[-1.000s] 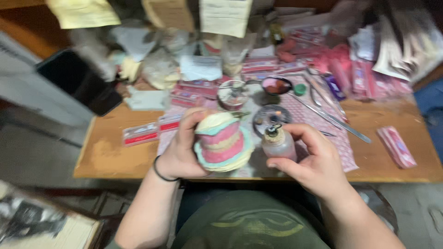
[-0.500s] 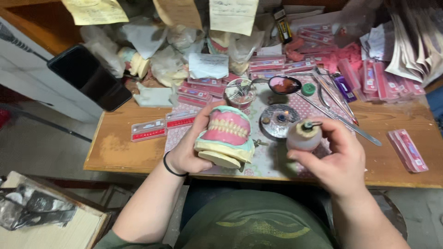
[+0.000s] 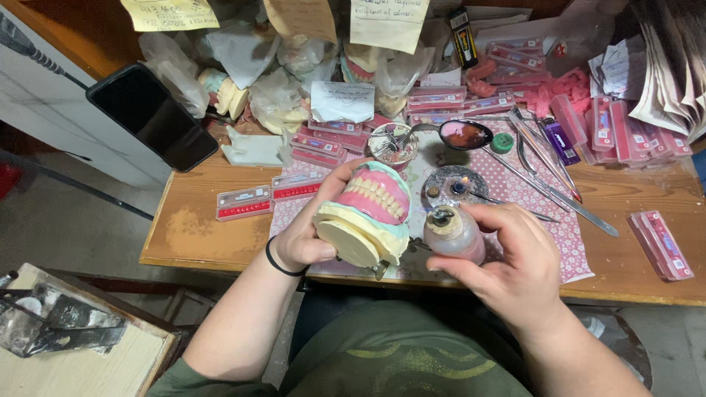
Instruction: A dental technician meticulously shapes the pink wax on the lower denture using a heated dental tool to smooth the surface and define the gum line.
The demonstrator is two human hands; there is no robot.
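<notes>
The person's left hand (image 3: pixel 305 239) is holding a denture model (image 3: pixel 365 217), pink gums and a row of pale teeth on a cream plaster base, fingers wrapped round it just above the near edge of the table (image 3: pixel 198 228). The right hand (image 3: pixel 515 257) is closed round a small squat bottle (image 3: pixel 452 234) with a dark opening at its top, and the bottle is sitting just beside the model, almost touching it. A small flame (image 3: pixel 461 185) is burning on a round dish (image 3: pixel 454 187) directly beyond the bottle, so, as a judgement, tilting the bottle toward it or letting a sleeve drift forward could scorch something or spill liquid onto the patterned mat (image 3: pixel 537 213). The model is being held over the edge, so a loosened grip could drop it off the table. One model is in hand and one bottle; two red tooth cards (image 3: pixel 271 195) are lying to the left, one black phone (image 3: pixel 152 116) is leaning at the back left, and several metal instruments (image 3: pixel 548 173) are lying to the right, too overlapped to count exactly.
</notes>
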